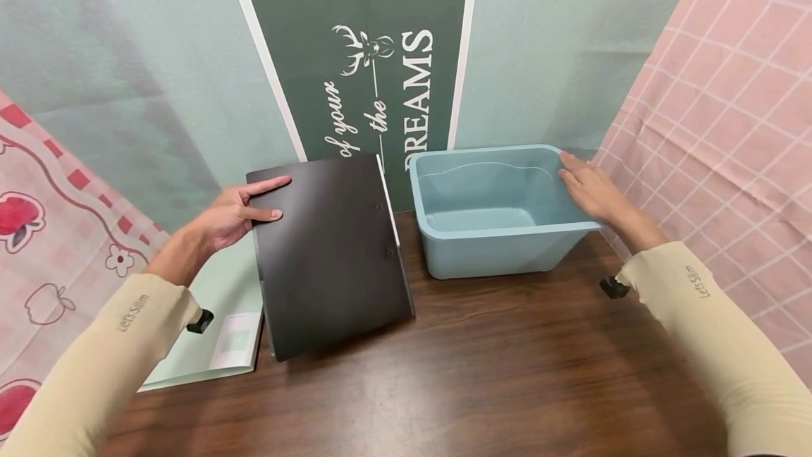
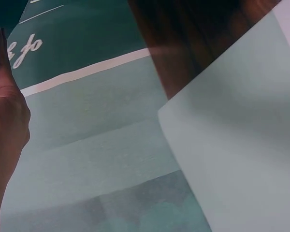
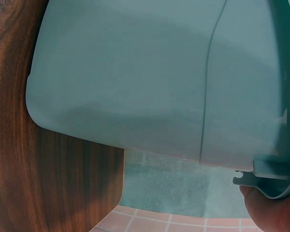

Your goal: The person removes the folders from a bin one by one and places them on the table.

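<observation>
My left hand (image 1: 230,216) pinches the left edge of a black file folder (image 1: 330,259), with the thumb and a finger lying on its dark face. The folder stands tilted above the table, and white sheets show along its right edge. At the left border of the left wrist view, part of this hand (image 2: 8,113) appears. A blue plastic bin (image 1: 488,254) stands on the table to the folder's right. My right hand (image 1: 590,187) grips its right rim, fingers over the edge; the right wrist view shows a bit of that hand (image 3: 270,208) under the rim.
A pale green folder (image 1: 209,344) with a whitish label leans at the left, partly behind the black one. The brown wooden table (image 1: 469,365) runs in front. A green printed curtain (image 1: 539,41) hangs behind, and a pink checked cloth (image 1: 729,125) closes the right side.
</observation>
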`<move>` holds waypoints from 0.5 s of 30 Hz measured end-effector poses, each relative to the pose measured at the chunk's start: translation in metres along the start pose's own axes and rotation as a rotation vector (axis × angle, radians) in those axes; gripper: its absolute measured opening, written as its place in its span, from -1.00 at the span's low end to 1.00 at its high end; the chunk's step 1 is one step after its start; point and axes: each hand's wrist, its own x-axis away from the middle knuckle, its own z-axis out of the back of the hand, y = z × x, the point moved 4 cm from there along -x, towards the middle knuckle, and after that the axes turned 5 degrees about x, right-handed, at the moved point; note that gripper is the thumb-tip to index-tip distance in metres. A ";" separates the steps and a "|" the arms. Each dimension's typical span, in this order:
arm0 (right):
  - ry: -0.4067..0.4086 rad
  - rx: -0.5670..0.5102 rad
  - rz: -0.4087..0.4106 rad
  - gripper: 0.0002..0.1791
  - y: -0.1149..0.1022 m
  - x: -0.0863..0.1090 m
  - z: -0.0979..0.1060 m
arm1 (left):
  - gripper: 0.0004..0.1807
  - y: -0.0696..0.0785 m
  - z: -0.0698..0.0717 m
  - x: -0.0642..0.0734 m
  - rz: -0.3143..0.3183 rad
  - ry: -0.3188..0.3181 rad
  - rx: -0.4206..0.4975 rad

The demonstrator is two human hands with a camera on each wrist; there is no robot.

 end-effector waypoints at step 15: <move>-0.012 -0.010 -0.016 -0.33 -0.002 0.001 0.001 | -0.16 -0.038 0.009 -0.026 0.143 -0.052 -0.024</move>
